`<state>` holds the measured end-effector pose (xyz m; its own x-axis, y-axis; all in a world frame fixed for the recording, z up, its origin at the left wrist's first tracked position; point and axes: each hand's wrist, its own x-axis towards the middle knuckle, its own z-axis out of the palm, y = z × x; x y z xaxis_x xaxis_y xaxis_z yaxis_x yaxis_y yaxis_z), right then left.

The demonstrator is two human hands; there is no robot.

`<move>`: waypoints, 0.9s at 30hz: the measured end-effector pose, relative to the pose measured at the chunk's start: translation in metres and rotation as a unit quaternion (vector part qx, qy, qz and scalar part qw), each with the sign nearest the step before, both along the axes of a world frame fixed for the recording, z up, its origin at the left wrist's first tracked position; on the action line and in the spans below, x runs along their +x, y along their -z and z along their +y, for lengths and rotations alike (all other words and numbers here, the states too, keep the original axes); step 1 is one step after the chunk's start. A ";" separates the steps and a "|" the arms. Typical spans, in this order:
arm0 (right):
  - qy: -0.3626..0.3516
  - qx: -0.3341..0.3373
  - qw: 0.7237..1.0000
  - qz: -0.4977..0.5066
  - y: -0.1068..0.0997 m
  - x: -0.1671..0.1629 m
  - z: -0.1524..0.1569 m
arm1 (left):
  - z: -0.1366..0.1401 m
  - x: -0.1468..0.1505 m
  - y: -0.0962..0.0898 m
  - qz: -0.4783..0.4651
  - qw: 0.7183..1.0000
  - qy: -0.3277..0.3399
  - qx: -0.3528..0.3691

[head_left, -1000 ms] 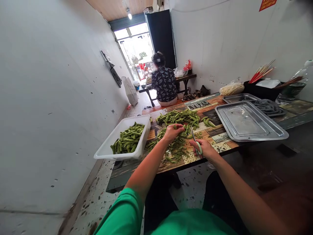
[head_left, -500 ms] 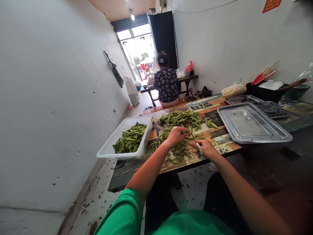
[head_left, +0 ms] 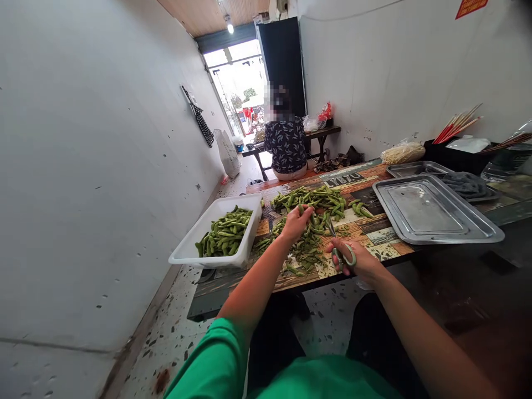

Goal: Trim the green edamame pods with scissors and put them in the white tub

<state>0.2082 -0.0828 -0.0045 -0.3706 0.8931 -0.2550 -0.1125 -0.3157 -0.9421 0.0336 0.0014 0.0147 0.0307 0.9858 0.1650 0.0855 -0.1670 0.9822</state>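
So the main change is the gap in the middle. The left hand (head_left: 296,226) is now a bit back toward the person's left, fingers curled up, pinching what looks like a green pod (head_left: 301,209) above the table. Half a second ago those fingertips are right up by the blades; now there's clear space between. On the other side, the right hand (head_left: 361,259) has its grip on the scissors (head_left: 331,227), fingers wrapped round the handles. Both green handle loops show now, where the earlier frame gives pretty much one. Can't tell whether the blades themselves are apart. My read: a pause between cuts, with the pod clear of the blades. Whether it's been trimmed, I honestly can't say.

Versus the earlier frame, left to right: the white tub (head_left: 252,235) with its pile of pods (head_left: 226,233) looks the same. The loose scraps (head_left: 310,257) below the hands and the heap of pods (head_left: 310,198) beyond them also seem unchanged, and so does the bare metal tray (head_left: 428,209). The whole view has slid slightly, so the clear bottle (head_left: 509,160) at far right is cut off more.
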 end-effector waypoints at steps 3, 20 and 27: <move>-0.043 -0.007 0.999 0.015 -0.004 -0.003 -0.007 | -0.002 0.000 -0.003 -0.133 0.988 0.002 -0.081; 0.045 -0.009 0.999 0.011 0.004 -0.010 0.005 | -0.035 0.010 0.000 -0.145 0.986 0.057 -0.060; 0.044 -0.015 0.999 -0.013 0.011 -0.018 0.009 | -0.034 0.005 0.001 -0.090 0.994 0.034 -0.045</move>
<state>0.1904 -0.0736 -0.0160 -0.2849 0.9136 -0.2903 -0.1166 -0.3336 -0.9355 0.0385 -0.0329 0.0132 0.0764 0.9935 0.0848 -0.1023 -0.0768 0.9918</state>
